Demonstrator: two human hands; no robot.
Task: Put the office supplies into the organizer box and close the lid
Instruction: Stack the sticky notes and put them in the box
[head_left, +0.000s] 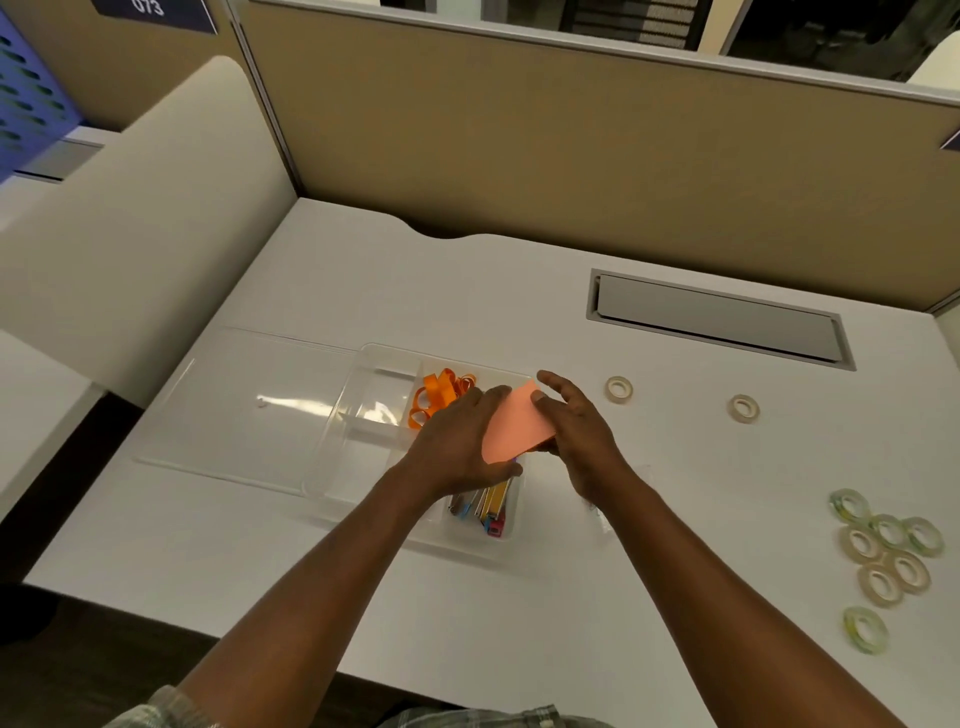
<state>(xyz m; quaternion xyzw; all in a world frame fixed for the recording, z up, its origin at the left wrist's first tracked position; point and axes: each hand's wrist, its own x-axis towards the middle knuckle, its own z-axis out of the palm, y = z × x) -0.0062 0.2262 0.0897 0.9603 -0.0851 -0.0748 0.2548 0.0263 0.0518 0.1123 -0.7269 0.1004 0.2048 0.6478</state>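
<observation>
head, nine tape rolls (889, 531), one pink pad (519, 426)

Bare forearms (322, 571) and a checked garment (156, 709) are shown.
The left hand (457, 441) and the right hand (576, 431) are seen uncovered, and both arms are left bare down to the lower edge of the view. The garment is woven in muted grey-green and off-white checks; only two patches of it are caught, one beside the left arm and one at the bottom middle, between the arms. A small pale detail is seen on the middle patch, too small to be identified.
</observation>
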